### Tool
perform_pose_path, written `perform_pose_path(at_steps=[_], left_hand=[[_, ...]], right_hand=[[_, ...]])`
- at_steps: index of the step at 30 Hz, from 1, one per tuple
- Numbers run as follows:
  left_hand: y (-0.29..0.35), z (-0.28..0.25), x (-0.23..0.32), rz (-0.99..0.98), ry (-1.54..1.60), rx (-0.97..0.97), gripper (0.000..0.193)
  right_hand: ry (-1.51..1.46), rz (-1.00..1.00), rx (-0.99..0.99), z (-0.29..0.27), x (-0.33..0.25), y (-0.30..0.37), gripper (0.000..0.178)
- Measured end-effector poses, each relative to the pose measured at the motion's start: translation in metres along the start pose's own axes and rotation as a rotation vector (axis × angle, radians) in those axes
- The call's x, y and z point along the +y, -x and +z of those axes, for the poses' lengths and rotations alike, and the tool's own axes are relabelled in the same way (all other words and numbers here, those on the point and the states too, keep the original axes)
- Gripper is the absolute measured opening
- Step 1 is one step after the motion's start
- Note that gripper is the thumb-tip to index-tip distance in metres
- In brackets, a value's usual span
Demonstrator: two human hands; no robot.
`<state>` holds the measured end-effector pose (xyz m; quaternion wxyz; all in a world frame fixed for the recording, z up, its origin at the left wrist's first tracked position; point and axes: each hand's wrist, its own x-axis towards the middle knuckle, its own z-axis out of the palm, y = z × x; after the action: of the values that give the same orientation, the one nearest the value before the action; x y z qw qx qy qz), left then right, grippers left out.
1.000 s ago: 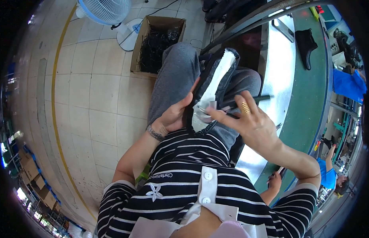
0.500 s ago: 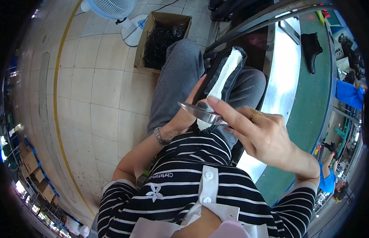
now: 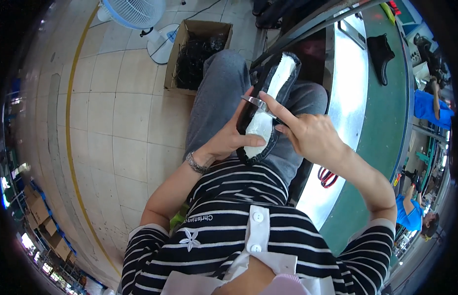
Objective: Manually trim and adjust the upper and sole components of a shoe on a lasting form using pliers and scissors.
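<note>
The shoe (image 3: pixel 268 105) lies on the person's lap, white inside up; the left hand (image 3: pixel 229 142) is curled round its side, holding it; the right hand (image 3: pixel 307 135) has come lower since a moment ago, fingers closed on small metal scissors (image 3: pixel 256 103) now touching the rim; snipping looks underway.

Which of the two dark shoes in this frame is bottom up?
The shoe on the person's lap: its white underside faces up, left hand steadying it, right hand working a metal tool on it. The black boot lies on the green bench, untouched.
</note>
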<state>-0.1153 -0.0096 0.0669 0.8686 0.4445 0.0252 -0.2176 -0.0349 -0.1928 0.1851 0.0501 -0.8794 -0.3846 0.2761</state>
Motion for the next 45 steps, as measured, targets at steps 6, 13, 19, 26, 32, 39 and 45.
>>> perform_pose_path(at_steps=[6, 13, 19, 26, 32, 39, 45], left_hand=[[0.008, 0.004, -0.001, -0.033, 0.162, -0.033, 0.118], [0.003, -0.007, -0.011, -0.017, 0.02, -0.015, 0.117], [0.004, -0.004, -0.007, 0.01, -0.012, -0.057, 0.12], [0.003, -0.041, -0.067, 0.053, 0.624, -0.119, 0.129], [0.009, -0.016, -0.015, 0.201, -0.366, -0.05, 0.126], [0.006, 0.0, 0.005, 0.058, -0.181, -0.083, 0.128], [0.006, -0.012, -0.011, 0.182, -0.393, -0.072, 0.129]], right_hand=[[-0.01, -0.369, 0.374, -0.002, -0.024, 0.017, 0.069], [0.2, -0.081, 0.114, -0.013, -0.033, 0.013, 0.069], [0.025, 0.071, -0.011, 0.009, -0.016, 0.003, 0.073], [0.093, -0.494, 0.406, 0.01, -0.052, 0.023, 0.074], [0.248, -0.136, -0.027, 0.009, -0.051, 0.023, 0.076], [0.153, -0.153, 0.14, 0.031, -0.029, 0.024, 0.08], [0.048, -0.407, 0.211, 0.025, -0.059, 0.043, 0.068]])
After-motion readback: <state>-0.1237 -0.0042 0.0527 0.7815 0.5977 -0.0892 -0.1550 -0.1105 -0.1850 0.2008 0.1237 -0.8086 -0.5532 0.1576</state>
